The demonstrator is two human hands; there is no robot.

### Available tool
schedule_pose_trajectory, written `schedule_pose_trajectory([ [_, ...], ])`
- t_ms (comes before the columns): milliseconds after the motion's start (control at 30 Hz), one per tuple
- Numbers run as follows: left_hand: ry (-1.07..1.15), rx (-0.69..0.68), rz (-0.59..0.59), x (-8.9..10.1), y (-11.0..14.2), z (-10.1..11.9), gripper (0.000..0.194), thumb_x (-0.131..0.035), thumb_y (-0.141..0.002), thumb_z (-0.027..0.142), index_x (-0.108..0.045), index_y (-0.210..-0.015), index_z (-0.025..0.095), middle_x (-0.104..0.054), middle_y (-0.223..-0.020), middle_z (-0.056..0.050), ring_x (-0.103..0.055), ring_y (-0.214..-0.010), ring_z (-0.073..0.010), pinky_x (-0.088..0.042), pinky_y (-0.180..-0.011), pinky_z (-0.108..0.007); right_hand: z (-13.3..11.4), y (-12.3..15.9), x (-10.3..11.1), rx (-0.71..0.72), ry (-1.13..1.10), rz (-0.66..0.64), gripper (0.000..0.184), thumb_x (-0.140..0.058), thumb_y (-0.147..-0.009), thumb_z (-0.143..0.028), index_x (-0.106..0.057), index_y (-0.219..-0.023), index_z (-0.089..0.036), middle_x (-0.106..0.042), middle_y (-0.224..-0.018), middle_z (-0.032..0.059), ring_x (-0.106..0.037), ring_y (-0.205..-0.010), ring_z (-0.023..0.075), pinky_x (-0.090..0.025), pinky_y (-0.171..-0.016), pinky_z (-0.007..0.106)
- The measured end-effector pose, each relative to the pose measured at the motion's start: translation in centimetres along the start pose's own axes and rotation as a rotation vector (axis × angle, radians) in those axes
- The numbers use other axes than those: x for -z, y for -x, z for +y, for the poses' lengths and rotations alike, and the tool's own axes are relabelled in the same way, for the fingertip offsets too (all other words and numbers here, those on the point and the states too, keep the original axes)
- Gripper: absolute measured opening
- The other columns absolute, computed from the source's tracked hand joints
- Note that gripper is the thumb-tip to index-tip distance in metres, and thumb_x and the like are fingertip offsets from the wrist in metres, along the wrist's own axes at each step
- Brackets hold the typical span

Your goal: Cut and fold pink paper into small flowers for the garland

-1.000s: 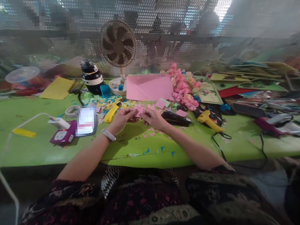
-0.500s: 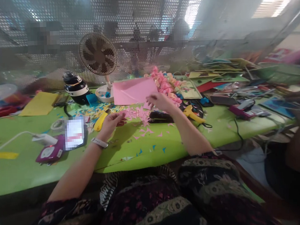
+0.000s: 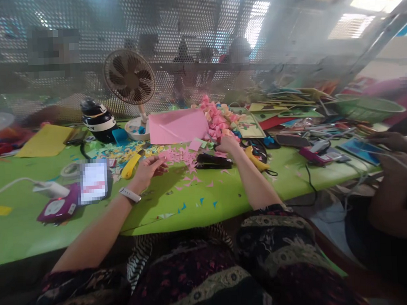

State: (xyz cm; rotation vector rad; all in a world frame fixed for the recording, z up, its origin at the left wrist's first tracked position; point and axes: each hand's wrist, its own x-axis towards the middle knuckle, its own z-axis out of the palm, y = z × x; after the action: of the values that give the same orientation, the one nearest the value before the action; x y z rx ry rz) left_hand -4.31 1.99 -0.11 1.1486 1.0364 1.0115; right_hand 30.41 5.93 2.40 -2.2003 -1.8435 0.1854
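My left hand [image 3: 150, 169], with a pale watch on its wrist, hovers at the left edge of the pink paper scraps [image 3: 185, 157]. Its thumb and forefinger are pinched together; pink shows at the tips, though what they hold blends into the scraps. Farther forward, my right hand [image 3: 228, 144] reaches down beside the pile of folded pink paper flowers [image 3: 215, 118]. Its fingertips are hidden, so any grip does not show. Below it lies a black stapler [image 3: 214, 161]. A pink paper square [image 3: 195, 144] rests to its left.
Left of my left hand are a yellow cutter [image 3: 131, 164], a lit phone [image 3: 94, 180] and a purple power strip [image 3: 57, 207]. A yellow glue gun [image 3: 256, 159] lies right of my right forearm. A fan [image 3: 130, 77] stands behind. Another person's hands [image 3: 397, 151] are at the far right.
My hands were together over a pink paper piece, then parted. The right hand lifted away, moved right and went down beside the flowers. My left stayed near the scraps. The view swung right.
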Motion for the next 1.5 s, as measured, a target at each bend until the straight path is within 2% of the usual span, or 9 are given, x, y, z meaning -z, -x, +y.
schedule_pose_trajectory([
  [333, 0.14, 0.05, -0.005, -0.4, 0.2, 0.2, 0.028, -0.086, -0.074, 0.032, -0.067, -0.085, 0.014, -0.077, -0.08, -0.006, -0.072, -0.065, -0.0121, -0.054, -0.06, -0.019, 0.3, 1.0, 0.9, -0.141, 0.191, -0.015, 0.039, -0.062, -0.079, -0.034, -0.072, -0.105, -0.007, -0.07, -0.107, 0.0251, -0.067, -0.105, 0.0356, -0.05, -0.082, 0.039],
  [467, 0.187, 0.039, 0.011, -0.3, 0.1, 0.2, 0.025, -0.085, -0.076, 0.028, -0.064, -0.081, 0.015, -0.078, -0.082, -0.006, -0.072, -0.066, -0.0118, -0.054, -0.06, -0.02, 0.1, 1.2, 1.6, -0.173, 0.112, 0.116, 0.033, -0.064, -0.078, -0.039, -0.071, -0.1, -0.015, -0.073, -0.1, 0.0182, -0.069, -0.098, 0.0337, -0.051, -0.08, 0.04],
  [700, 0.244, -0.004, -0.028, -0.3, 0.2, 0.1, 0.022, -0.082, -0.08, 0.028, -0.065, -0.085, 0.015, -0.079, -0.094, -0.007, -0.075, -0.078, -0.0135, -0.057, -0.068, -0.023, -0.9, 1.0, 1.6, -0.116, -0.263, 0.545, 0.034, -0.059, -0.082, -0.034, -0.059, -0.112, -0.017, -0.07, -0.111, 0.0138, -0.067, -0.099, 0.028, -0.052, -0.091, 0.043],
  [867, 0.222, -0.04, -0.058, -0.2, -0.1, -0.4, 0.025, -0.081, -0.081, 0.033, -0.065, -0.089, 0.015, -0.079, -0.098, -0.008, -0.076, -0.081, -0.0142, -0.058, -0.072, -0.024, 0.7, 0.4, 1.5, -0.157, -0.216, 0.591, 0.035, -0.059, -0.079, -0.03, -0.054, -0.112, -0.018, -0.067, -0.122, 0.0178, -0.062, -0.116, 0.0336, -0.045, -0.103, 0.052],
  [967, 0.212, -0.047, -0.078, -0.2, -0.1, -0.5, 0.029, -0.082, -0.079, 0.036, -0.065, -0.089, 0.015, -0.079, -0.099, -0.009, -0.076, -0.083, -0.015, -0.057, -0.073, -0.025, 0.5, 0.2, 1.7, -0.15, -0.367, 0.658, 0.032, -0.059, -0.08, -0.036, -0.052, -0.107, -0.021, -0.068, -0.114, 0.0163, -0.065, -0.11, 0.0325, -0.049, -0.099, 0.054],
  [1033, 0.22, -0.046, -0.077, -0.3, 0.1, -0.4, 0.031, -0.083, -0.078, 0.039, -0.064, -0.087, 0.015, -0.079, -0.098, -0.009, -0.076, -0.083, -0.0153, -0.057, -0.071, -0.025, -0.7, 0.6, 1.8, -0.088, -0.643, 0.523, 0.028, -0.058, -0.082, -0.045, -0.052, -0.098, -0.023, -0.069, -0.099, 0.0128, -0.069, -0.096, 0.0301, -0.055, -0.088, 0.051],
  [1167, 0.235, -0.049, -0.078, -0.4, 0.5, 0.0, 0.037, -0.085, -0.075, 0.044, -0.064, -0.085, 0.015, -0.079, -0.094, -0.008, -0.074, -0.079, -0.0141, -0.053, -0.064, -0.022, -5.0, 4.0, 1.4, 0.174, -1.102, 0.019, 0.046, -0.068, -0.075, -0.067, -0.054, -0.087, -0.025, -0.064, -0.079, 0.0027, -0.067, -0.073, 0.0204, -0.06, -0.075, 0.039],
  [1333, 0.212, -0.094, -0.052, -0.4, 0.6, -0.1, 0.044, -0.085, -0.072, 0.051, -0.06, -0.082, 0.016, -0.075, -0.075, -0.002, -0.067, -0.058, -0.0085, -0.046, -0.052, -0.018, -9.8, 9.0, 0.0, 0.245, -0.983, -0.365, 0.059, -0.078, -0.066, -0.072, -0.056, -0.089, -0.022, -0.065, -0.071, 0.0008, -0.065, -0.064, 0.0171, -0.056, -0.063, 0.031],
  [1500, 0.224, -0.118, -0.027, -0.8, 0.8, 0.2, 0.05, -0.084, -0.07, 0.058, -0.059, -0.082, 0.017, -0.074, -0.075, -0.002, -0.07, -0.061, -0.0101, -0.049, -0.055, -0.019, -11.0, 10.3, -1.2, 0.289, -0.75, -0.378, 0.055, -0.074, -0.072, -0.071, -0.056, -0.085, -0.021, -0.065, -0.069, 0.001, -0.063, -0.063, 0.0173, -0.047, -0.055, 0.027],
])
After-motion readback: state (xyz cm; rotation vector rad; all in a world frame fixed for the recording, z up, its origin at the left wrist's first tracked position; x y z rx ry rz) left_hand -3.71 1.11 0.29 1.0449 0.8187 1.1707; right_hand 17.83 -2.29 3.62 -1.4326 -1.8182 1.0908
